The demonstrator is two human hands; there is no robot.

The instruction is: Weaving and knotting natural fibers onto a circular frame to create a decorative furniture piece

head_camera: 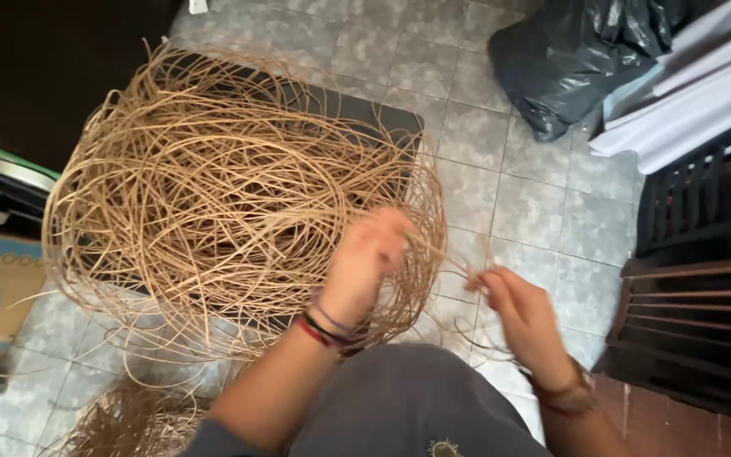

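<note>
Rattan strands (213,195) lie in a large loose tangle on a dark stool (365,114) that stands on the grey tiled floor (535,203). We see the tangle spread well past the stool's edges on the left and front sides, with loops hanging toward the floor. Our left hand (370,254) sits at the right front edge of the tangle, fingers curled into the strands; the hand is blurred, so we cannot tell whether it is clenched on a strand or only touching them. Red and dark bands (327,328) circle the left wrist. Our right hand (518,309) is just to the right of the tangle, apart from the left hand, with thumb and fingertips pinched on a thin strand (458,267) that runs from the tangle to the hand. A brown band (564,393) sits on the right wrist. A second, smaller bundle (129,423) of fibres lies on the floor at lower left. A black bag (568,59) rests on the floor at upper right, beside white sheets (687,101). Dark wooden slats (704,288) stand at the right edge.
</note>
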